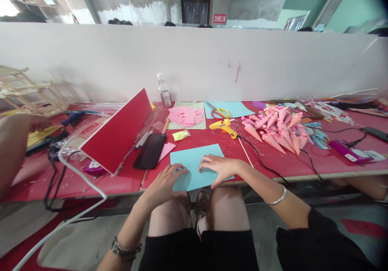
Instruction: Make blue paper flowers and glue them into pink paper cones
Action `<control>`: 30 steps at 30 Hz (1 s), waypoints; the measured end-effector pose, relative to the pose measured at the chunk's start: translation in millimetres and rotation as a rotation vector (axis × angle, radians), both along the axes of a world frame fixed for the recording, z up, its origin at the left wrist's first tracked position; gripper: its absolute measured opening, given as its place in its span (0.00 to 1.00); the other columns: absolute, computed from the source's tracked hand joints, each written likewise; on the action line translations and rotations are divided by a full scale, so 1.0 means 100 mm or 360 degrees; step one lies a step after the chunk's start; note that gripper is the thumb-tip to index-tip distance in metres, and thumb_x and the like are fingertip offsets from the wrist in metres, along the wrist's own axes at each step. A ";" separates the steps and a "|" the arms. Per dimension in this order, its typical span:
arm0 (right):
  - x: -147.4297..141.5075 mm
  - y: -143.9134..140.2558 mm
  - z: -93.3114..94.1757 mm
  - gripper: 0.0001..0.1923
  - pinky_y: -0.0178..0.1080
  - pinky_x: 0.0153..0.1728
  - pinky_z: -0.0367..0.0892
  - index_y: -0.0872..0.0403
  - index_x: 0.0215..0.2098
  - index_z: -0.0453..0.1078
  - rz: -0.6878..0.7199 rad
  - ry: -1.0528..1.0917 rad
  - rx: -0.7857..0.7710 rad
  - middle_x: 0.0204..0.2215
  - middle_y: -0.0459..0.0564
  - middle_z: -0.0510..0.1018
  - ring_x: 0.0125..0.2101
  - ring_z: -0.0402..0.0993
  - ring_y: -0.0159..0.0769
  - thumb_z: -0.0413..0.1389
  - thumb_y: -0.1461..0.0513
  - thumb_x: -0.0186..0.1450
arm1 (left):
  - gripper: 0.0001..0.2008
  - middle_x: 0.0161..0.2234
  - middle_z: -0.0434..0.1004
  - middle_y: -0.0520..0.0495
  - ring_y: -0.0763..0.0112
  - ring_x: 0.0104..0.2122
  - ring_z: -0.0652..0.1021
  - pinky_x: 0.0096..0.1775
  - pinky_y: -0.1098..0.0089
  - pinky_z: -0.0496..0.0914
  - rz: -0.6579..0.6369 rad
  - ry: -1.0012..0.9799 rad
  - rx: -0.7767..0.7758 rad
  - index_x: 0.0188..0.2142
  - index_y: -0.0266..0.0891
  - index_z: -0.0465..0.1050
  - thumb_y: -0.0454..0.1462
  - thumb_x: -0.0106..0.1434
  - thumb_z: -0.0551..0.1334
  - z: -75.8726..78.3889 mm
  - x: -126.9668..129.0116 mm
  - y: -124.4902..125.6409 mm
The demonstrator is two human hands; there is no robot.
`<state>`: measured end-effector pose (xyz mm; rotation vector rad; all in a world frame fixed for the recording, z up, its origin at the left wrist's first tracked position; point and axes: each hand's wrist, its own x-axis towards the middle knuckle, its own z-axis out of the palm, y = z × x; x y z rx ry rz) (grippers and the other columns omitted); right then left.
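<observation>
Both hands, left hand (165, 181) and right hand (220, 167), lie flat and apart, holding nothing, on the blue paper sheet (197, 164) at the counter (303, 162) edge; it looks light, floppy, easily creased, best lifted by a corner.

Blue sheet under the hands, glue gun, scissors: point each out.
blue sheet (194, 164), head view, bare middle of the paper.
glue gun (223, 127), head view, yellow body.
scissors (218, 112), head view, handle loops.

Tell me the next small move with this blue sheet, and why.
Probably curl the near left corner inward. Both hands rest flat on the blue sheet: the left hand at its near left corner, the right hand near its middle. A pile of pink cones lies to the right, and the glue gun sits just behind.
</observation>
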<state>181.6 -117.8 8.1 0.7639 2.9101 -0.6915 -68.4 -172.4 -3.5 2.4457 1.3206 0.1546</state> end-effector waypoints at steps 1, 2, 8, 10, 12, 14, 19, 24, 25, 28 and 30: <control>0.00 0.00 0.00 0.30 0.41 0.46 0.58 0.50 0.49 0.59 -0.0004 0.0004 0.0004 0.47 0.52 0.61 0.47 0.58 0.42 0.58 0.50 0.50 | 0.30 0.53 0.57 0.46 0.60 0.53 0.61 0.52 0.60 0.58 -0.0006 0.0002 -0.0008 0.52 0.48 0.58 0.39 0.50 0.64 0.01 0.00 0.01; 0.00 0.00 0.00 0.30 0.41 0.46 0.58 0.50 0.49 0.60 -0.0007 0.0007 0.0011 0.46 0.52 0.61 0.47 0.58 0.42 0.58 0.50 0.50 | 0.30 0.53 0.58 0.46 0.60 0.53 0.62 0.52 0.60 0.59 -0.0014 0.0002 -0.0020 0.52 0.48 0.58 0.39 0.50 0.64 0.02 -0.01 0.01; -0.06 -0.09 0.00 0.29 0.40 0.44 0.59 0.51 0.46 0.62 -0.0096 0.0039 0.0164 0.44 0.53 0.63 0.45 0.60 0.42 0.55 0.46 0.51 | 0.19 0.52 0.62 0.47 0.64 0.50 0.65 0.50 0.63 0.61 -0.0169 -0.0061 -0.0043 0.49 0.48 0.65 0.39 0.56 0.59 0.09 -0.06 0.08; -0.10 -0.15 -0.01 0.30 0.41 0.43 0.60 0.53 0.45 0.63 -0.0159 0.0055 0.0287 0.42 0.54 0.65 0.43 0.62 0.42 0.54 0.44 0.51 | 0.13 0.49 0.66 0.49 0.68 0.48 0.68 0.48 0.68 0.63 -0.0304 -0.0122 -0.0072 0.45 0.49 0.69 0.38 0.61 0.53 0.11 -0.08 0.12; -0.15 -0.20 -0.01 0.29 0.40 0.40 0.60 0.54 0.45 0.64 -0.0213 0.0041 0.0428 0.40 0.54 0.68 0.40 0.64 0.42 0.52 0.44 0.53 | 0.14 0.45 0.71 0.50 0.71 0.43 0.72 0.44 0.72 0.65 -0.0355 -0.0171 -0.0084 0.43 0.47 0.71 0.37 0.63 0.49 0.15 -0.09 0.15; -0.18 -0.23 0.00 0.20 0.38 0.37 0.59 0.54 0.42 0.66 -0.0252 -0.0017 0.0540 0.36 0.53 0.71 0.37 0.67 0.39 0.49 0.50 0.60 | 0.14 0.40 0.75 0.49 0.71 0.39 0.74 0.41 0.72 0.67 -0.0292 -0.0192 0.0008 0.41 0.44 0.71 0.38 0.64 0.48 0.19 -0.08 0.18; -0.14 -0.22 0.14 0.13 0.33 0.29 0.55 0.55 0.31 0.68 -0.0448 -0.0060 0.0684 0.28 0.50 0.74 0.28 0.69 0.32 0.43 0.62 0.65 | 0.14 0.43 0.71 0.46 0.66 0.45 0.70 0.47 0.65 0.64 0.0157 -0.0466 0.0569 0.46 0.42 0.67 0.40 0.61 0.52 0.30 -0.03 0.19; 0.03 -0.22 0.43 0.15 0.32 0.26 0.52 0.55 0.26 0.64 -0.0710 0.0354 0.0685 0.22 0.46 0.70 0.25 0.65 0.29 0.42 0.60 0.66 | 0.30 0.51 0.60 0.40 0.59 0.52 0.64 0.51 0.59 0.61 0.0609 -0.0639 0.0763 0.56 0.40 0.52 0.41 0.54 0.58 0.26 -0.06 0.33; 0.05 -0.24 0.49 0.15 0.32 0.26 0.51 0.55 0.25 0.63 -0.0745 0.0462 0.0657 0.21 0.45 0.69 0.23 0.64 0.28 0.42 0.60 0.66 | 0.32 0.52 0.59 0.38 0.58 0.52 0.63 0.51 0.58 0.61 0.0611 -0.0638 0.0728 0.56 0.39 0.50 0.40 0.54 0.58 0.24 -0.06 0.37; 0.12 -0.27 0.61 0.16 0.31 0.23 0.50 0.55 0.22 0.58 -0.0832 0.0750 0.0556 0.17 0.42 0.63 0.20 0.58 0.26 0.42 0.59 0.65 | 0.29 0.52 0.61 0.37 0.59 0.51 0.65 0.48 0.61 0.63 0.0615 -0.0722 0.0574 0.56 0.36 0.51 0.40 0.55 0.56 0.26 -0.02 0.51; 0.14 -0.29 0.64 0.16 0.31 0.22 0.49 0.54 0.20 0.55 -0.0899 0.0891 0.0485 0.16 0.41 0.59 0.18 0.55 0.26 0.42 0.58 0.65 | 0.24 0.48 0.67 0.41 0.62 0.46 0.69 0.46 0.64 0.65 0.0682 -0.0774 0.0542 0.53 0.36 0.57 0.39 0.56 0.54 0.35 0.02 0.57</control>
